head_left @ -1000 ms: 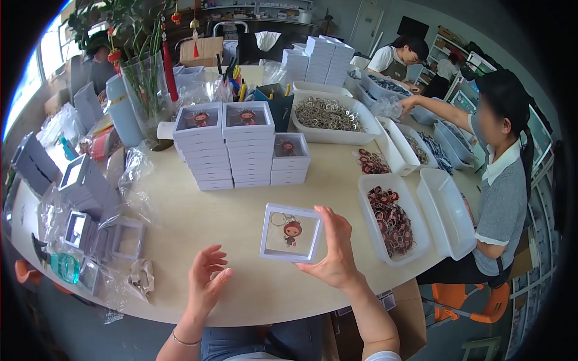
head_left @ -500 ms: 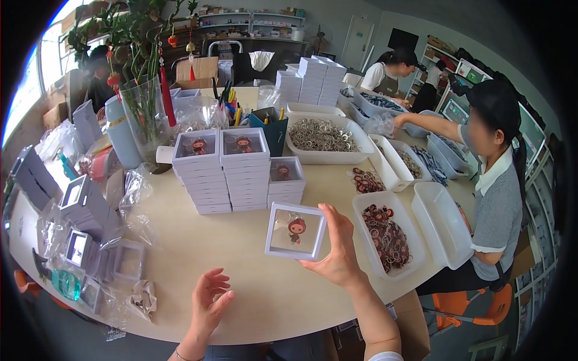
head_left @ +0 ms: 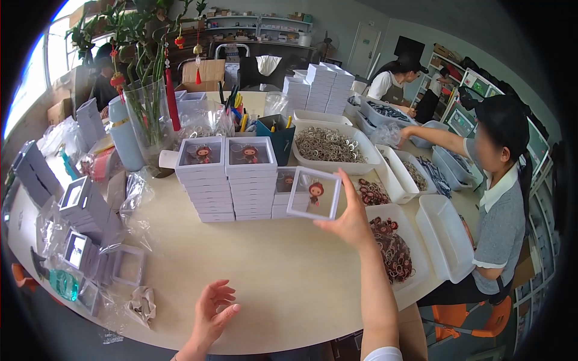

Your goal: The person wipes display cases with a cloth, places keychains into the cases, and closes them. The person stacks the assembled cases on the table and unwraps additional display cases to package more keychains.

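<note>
My right hand grips the right side of a white-framed clear display box. Inside the box shows a keychain with a small red-hooded figure. The box is raised and tilted, in front of a short stack of similar boxes, partly covering it. I cannot tell whether it touches that stack. Just left stand two taller stacks, the middle one and the left one, each topped by a box with a figure keychain. My left hand hovers over the table's front part, empty, its fingers apart and curved.
Right of my arm sits a white bin of figure keychains, beside another white bin. A bin of metal rings stands behind. Frames and plastic wrap lie left. A co-worker sits at right, one arm reaching over the bins.
My right hand has carried the display box away from me and slightly right, up to the short stack. My left hand has stayed nearly in place, slightly lower.
</note>
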`<action>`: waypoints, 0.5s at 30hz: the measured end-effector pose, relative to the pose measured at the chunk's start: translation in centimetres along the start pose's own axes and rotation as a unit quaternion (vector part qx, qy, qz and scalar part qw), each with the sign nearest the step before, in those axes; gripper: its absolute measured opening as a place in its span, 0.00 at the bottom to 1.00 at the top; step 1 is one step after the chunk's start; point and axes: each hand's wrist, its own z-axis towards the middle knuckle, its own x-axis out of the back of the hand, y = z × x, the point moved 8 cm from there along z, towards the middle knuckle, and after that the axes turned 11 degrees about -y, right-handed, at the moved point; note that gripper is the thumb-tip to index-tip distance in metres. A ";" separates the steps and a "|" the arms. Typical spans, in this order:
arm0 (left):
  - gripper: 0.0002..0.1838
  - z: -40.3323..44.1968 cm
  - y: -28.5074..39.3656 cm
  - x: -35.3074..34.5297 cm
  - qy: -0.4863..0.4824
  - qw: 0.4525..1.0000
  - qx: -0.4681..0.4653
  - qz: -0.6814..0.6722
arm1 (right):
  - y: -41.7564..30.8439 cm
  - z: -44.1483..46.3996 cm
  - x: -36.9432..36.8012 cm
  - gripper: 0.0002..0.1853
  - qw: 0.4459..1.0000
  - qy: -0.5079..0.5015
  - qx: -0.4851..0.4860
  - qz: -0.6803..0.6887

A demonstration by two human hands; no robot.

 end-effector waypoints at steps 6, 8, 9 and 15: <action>0.32 -0.1 -0.2 0.6 0.011 1.000 -0.006 0.007 | 7.1 8.7 -3.6 0.61 0.961 -0.181 -0.060 0.200; 0.32 -0.2 -0.3 0.6 0.012 1.000 -0.009 0.000 | 8.0 9.6 -4.9 0.61 0.951 -0.208 -0.063 0.218; 0.32 -0.1 -0.2 0.6 0.009 1.000 -0.008 0.006 | 8.1 9.8 -5.3 0.61 0.949 -0.213 -0.061 0.224; 0.31 -0.3 0.0 0.3 -0.003 1.000 -0.004 0.016 | 8.3 9.3 -5.8 0.61 0.944 -0.205 -0.051 0.252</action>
